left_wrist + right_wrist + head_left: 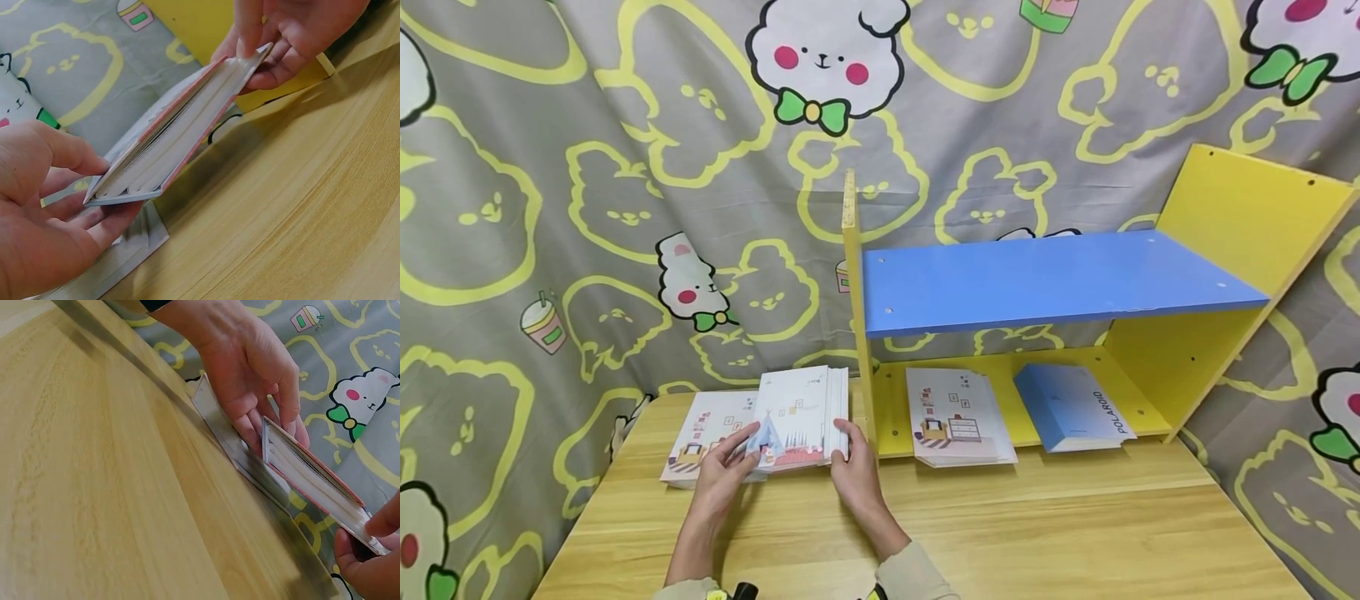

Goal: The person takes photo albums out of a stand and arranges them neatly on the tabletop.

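Both hands hold a white hardcover book [793, 404] with a blue tent drawn on its cover. My left hand [721, 477] grips its left side, thumb on one cover and fingers beneath. At the opposite side my right hand [856, 475] pinches the book. The left wrist view shows the page edges [169, 144] between red-edged covers, slightly parted. Under and left of it, another white book [700, 429] lies on the table, partly hidden by the held one and my left hand.
Right of my hands stands a yellow shelf unit [1138, 392] with a blue middle board [1045, 279]. On its bottom board lie a white illustrated book [955, 412] and a blue book marked POLAROID [1071, 408], both overhanging the front edge. A patterned curtain [587, 208] hangs behind the wooden table [1037, 525].
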Demonstrator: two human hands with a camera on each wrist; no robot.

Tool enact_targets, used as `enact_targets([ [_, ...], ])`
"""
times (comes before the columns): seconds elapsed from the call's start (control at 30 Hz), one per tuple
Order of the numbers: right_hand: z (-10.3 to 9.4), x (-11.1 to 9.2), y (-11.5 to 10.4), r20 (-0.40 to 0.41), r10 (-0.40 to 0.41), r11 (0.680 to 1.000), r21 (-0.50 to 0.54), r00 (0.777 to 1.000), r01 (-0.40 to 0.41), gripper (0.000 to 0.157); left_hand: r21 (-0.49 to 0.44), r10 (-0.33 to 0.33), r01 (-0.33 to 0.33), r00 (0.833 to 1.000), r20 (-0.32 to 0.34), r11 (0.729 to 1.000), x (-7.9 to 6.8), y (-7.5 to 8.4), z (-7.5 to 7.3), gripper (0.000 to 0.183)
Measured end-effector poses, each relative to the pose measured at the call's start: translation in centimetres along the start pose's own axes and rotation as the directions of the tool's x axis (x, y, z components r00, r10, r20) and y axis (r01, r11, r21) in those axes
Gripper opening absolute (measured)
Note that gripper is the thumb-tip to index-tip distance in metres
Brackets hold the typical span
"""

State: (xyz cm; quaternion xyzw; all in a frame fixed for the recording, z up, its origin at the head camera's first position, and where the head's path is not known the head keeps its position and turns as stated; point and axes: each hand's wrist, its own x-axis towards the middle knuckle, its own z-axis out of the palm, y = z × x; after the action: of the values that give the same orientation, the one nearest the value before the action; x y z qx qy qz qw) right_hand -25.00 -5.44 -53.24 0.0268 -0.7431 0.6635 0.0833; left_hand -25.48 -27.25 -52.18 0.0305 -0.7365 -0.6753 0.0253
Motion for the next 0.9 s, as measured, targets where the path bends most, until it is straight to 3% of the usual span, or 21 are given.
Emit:
enact_targets([
  [0.27,0.2,-0.1,0.5,-0.011,0.014,1.0,-0.024,1.0,-0.014,0.049,0.034,-0.034,0.034,0.999,0.001,0.999,0.1,0.0,0.0,0.052],
  [0.63,0.3,-0.1,0.8,-0.022,0.005,0.996,-0.084,1.0,-0.007,0.047,0.04,-0.029,0.027,0.999,0.037,0.999,0.0,-0.3,0.1,0.054],
  [0.9,0.2,0.0,1.2,-0.001,0.042,0.995,-0.088,0.999,-0.042,0.046,0.053,-0.002,0.0,1.0,0.026,0.999,0.2,-0.4,0.2,0.05],
])
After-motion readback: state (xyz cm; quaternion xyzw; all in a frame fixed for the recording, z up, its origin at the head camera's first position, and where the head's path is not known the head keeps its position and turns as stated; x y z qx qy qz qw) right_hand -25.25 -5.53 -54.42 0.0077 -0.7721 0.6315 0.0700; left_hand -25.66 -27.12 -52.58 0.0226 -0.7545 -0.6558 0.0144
